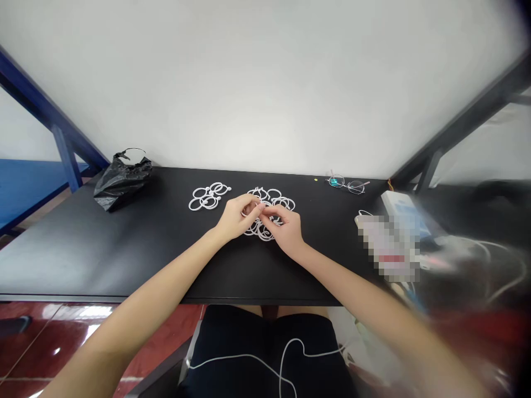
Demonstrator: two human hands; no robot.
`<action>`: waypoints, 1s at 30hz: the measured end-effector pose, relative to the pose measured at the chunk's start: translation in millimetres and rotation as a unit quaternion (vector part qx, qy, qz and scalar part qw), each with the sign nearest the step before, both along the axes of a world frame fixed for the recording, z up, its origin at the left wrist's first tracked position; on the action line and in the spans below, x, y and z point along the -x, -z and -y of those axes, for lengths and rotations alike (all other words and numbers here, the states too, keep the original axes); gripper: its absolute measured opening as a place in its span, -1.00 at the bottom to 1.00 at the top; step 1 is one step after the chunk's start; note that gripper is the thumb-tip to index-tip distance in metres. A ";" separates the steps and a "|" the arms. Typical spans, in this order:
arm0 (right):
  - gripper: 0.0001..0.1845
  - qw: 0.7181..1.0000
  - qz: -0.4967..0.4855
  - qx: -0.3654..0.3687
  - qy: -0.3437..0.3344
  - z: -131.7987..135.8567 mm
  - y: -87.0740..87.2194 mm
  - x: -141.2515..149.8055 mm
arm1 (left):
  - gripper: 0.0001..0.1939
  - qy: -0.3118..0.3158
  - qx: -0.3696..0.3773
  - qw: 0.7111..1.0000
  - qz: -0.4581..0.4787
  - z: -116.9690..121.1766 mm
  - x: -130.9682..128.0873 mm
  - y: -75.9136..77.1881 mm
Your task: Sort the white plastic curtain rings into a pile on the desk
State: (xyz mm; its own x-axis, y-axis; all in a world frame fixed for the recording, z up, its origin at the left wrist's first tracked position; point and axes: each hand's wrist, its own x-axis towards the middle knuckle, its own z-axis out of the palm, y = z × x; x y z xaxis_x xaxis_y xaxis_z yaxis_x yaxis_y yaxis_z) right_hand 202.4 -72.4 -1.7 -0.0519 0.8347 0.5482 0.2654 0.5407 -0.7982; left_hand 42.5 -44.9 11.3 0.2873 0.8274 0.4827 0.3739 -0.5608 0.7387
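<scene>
My left hand (235,216) and my right hand (287,228) meet above the black table, thumbs and fingertips pinched close together. Between them is a white ring, mostly covered by the fingers. Under and around both hands lies a loose pile of white open rings (266,237) with small knobbed ends, some overlapping. To the left of my left hand, a smaller cluster of the same white rings (209,202) rests on the table.
A black plastic bag (123,181) stands at the table's back left. Eyeglasses (347,185) lie at the back right. Near the right edge are a white box (401,207), a blurred-out phone-like object (388,249) and cables. A white cable (244,355) crosses my lap.
</scene>
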 end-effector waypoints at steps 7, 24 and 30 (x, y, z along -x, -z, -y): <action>-0.85 0.991 -0.075 0.079 -0.076 2.3 2.7 3.1 | -0.53 0.001 -0.021 0.999 -0.026 -2.6 7.3 -2.9; -0.82 0.978 -0.127 0.117 -0.115 1.2 1.4 3.7 | -0.54 0.071 0.083 0.994 0.013 -6.0 9.0 -5.2; -0.72 0.968 -0.189 0.153 -0.060 -9.7 2.3 3.1 | -0.63 0.095 0.091 0.989 -0.070 -7.7 8.7 -7.0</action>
